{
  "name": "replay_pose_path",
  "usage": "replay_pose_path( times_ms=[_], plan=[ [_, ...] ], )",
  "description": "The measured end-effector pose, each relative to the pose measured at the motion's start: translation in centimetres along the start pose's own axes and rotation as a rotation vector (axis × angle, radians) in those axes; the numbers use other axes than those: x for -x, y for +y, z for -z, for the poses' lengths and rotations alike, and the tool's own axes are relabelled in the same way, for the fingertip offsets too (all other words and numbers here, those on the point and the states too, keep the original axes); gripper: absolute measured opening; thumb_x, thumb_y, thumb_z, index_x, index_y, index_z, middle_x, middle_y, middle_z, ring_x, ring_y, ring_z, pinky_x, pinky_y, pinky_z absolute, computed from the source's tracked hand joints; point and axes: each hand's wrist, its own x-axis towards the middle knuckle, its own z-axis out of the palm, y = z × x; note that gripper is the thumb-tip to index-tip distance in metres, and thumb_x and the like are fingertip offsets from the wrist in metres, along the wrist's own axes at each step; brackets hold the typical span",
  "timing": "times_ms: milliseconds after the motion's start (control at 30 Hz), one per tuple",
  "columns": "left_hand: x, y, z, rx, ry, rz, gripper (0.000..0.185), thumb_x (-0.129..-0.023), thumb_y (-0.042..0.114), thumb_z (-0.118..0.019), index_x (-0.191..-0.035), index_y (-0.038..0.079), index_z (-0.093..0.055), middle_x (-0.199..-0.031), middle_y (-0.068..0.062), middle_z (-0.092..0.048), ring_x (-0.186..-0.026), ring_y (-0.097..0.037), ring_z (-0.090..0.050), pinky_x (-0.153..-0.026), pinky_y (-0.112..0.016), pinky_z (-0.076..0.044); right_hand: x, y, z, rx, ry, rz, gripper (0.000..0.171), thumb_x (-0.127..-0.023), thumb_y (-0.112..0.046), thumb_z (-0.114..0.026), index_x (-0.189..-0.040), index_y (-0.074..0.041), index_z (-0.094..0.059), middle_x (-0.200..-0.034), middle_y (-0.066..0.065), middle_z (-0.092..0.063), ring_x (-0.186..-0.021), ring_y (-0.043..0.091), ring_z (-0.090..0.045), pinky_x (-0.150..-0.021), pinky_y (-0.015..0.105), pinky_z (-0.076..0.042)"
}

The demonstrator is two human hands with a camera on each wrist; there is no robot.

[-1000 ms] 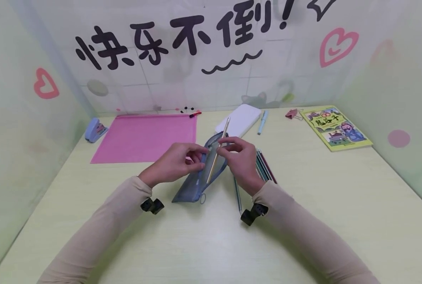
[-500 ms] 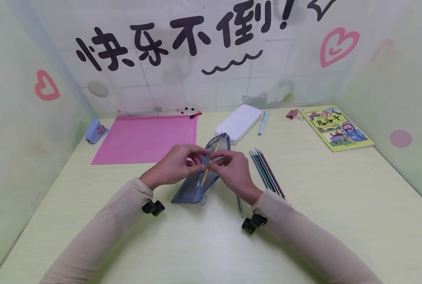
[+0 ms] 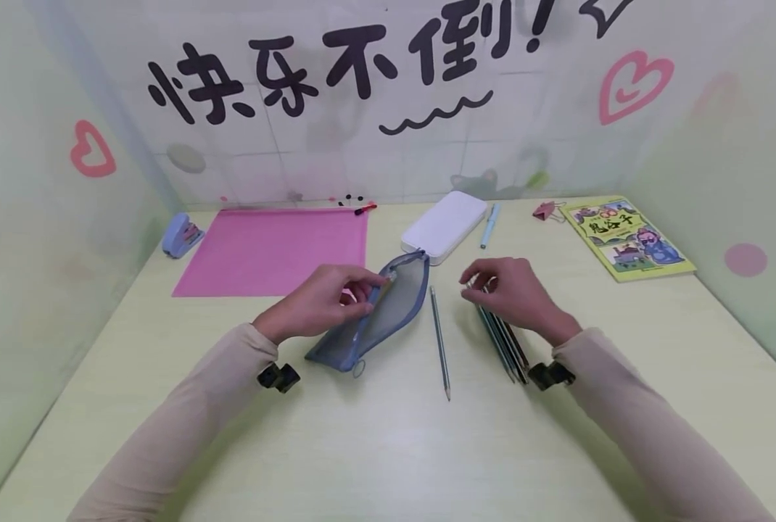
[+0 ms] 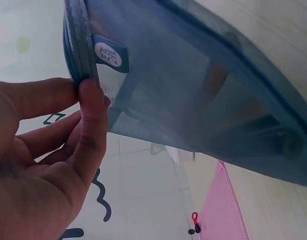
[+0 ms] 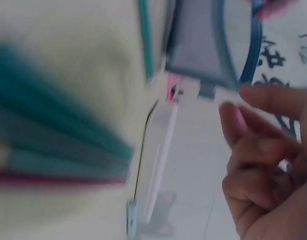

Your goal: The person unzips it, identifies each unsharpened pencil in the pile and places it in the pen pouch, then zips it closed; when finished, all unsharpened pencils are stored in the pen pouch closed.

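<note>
1. Worktop (image 3: 388,449): smooth, so a nudged pencil (image 3: 439,341) beside the pouch (image 3: 378,312) could roll away.
2. Pouch: propped on the worktop, rim pinched by left hand (image 3: 316,304); could sag shut if that pinch loosens.
3. Right hand (image 3: 512,293): fingers curled over the pencil bundle (image 3: 502,337), apparently gripping nothing; blurred wrist view, hard to confirm. Could scatter them.

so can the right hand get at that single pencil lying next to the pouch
Probably yes. The right hand hovers over the pencil bundle, holding nothing, and the single pencil lies just to its left on bare table, nothing between them.
</note>
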Motion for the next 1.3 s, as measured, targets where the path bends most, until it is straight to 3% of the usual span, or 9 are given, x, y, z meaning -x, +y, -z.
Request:
replay_pose_path(
  times_ms=[100,167,300,600,833,1000,1300],
  plan=[
    [-0.1,0.0,0.1,-0.018,-0.010,-0.011,0.042,-0.090,0.000,-0.070,-0.132,0.000,-0.064,-0.099,-0.008,-0.069,-0.090,-0.017,-0.063,-0.077,-0.026,-0.059,0.4,1.5,0.9,0.118,-0.134,0.059,0.015,-0.087,-0.009,-0.072,-0.102,-0.008,-0.076,-0.080,0.003,-0.071,-0.070,0.013,-0.057,-0.063,0.026,-0.047],
    [0.0,0.0,0.2,-0.025,-0.017,-0.012,0.042,-0.090,0.000,-0.070,-0.131,0.001,-0.064,-0.099,-0.008,-0.069,-0.090,-0.018,-0.063,-0.077,-0.027,-0.059,0.5,2.2,1.1,0.164,-0.213,0.053,0.015,-0.086,-0.006,-0.073,-0.100,-0.009,-0.076,-0.079,0.001,-0.070,-0.070,0.013,-0.056,-0.063,0.026,-0.047],
    [0.1,0.0,0.4,-0.029,-0.028,-0.011,0.042,-0.090,-0.001,-0.070,-0.132,0.001,-0.064,-0.099,-0.008,-0.069,-0.090,-0.017,-0.063,-0.077,-0.026,-0.059,0.6,3.1,0.8,0.228,-0.287,0.065,0.014,-0.084,-0.003,-0.073,-0.095,-0.012,-0.076,-0.079,0.000,-0.069,-0.071,0.012,-0.057,-0.065,0.025,-0.049],
    [0.2,0.0,0.4,-0.032,-0.043,-0.023,0.042,-0.090,-0.002,-0.069,-0.131,0.001,-0.064,-0.100,-0.009,-0.069,-0.091,-0.018,-0.063,-0.077,-0.027,-0.059,0.5,3.5,0.3,0.276,-0.288,0.075,0.016,-0.083,-0.001,-0.070,-0.096,-0.009,-0.073,-0.079,0.002,-0.069,-0.071,0.013,-0.059,-0.069,0.031,-0.053],
    [0.2,0.0,0.5,-0.034,-0.045,-0.021,0.042,-0.090,-0.002,-0.069,-0.132,0.000,-0.064,-0.099,-0.009,-0.069,-0.091,-0.018,-0.063,-0.077,-0.027,-0.059,0.2,3.6,0.2,0.260,-0.299,0.035,0.019,-0.084,0.002,-0.065,-0.101,-0.006,-0.069,-0.080,0.005,-0.069,-0.070,0.015,-0.058,-0.066,0.030,-0.052],
    [0.0,-0.1,0.3,-0.034,-0.043,-0.030,0.042,-0.090,-0.002,-0.069,-0.131,0.001,-0.064,-0.098,-0.008,-0.069,-0.090,-0.017,-0.063,-0.078,-0.027,-0.058,0.2,3.7,0.0,0.240,-0.299,0.000,0.016,-0.085,-0.004,-0.070,-0.100,-0.007,-0.069,-0.080,0.005,-0.070,-0.070,0.015,-0.059,-0.066,0.030,-0.051],
    [0.0,-0.2,0.2,-0.030,-0.048,-0.030,0.042,-0.090,-0.002,-0.069,-0.131,0.000,-0.064,-0.098,-0.008,-0.069,-0.090,-0.018,-0.063,-0.077,-0.027,-0.059,-0.1,2.7,-1.0,0.204,-0.272,-0.102,0.028,-0.076,-0.002,-0.070,-0.104,-0.006,-0.068,-0.069,0.006,-0.058,-0.057,0.016,-0.049,-0.053,0.026,-0.040]
  ],
)
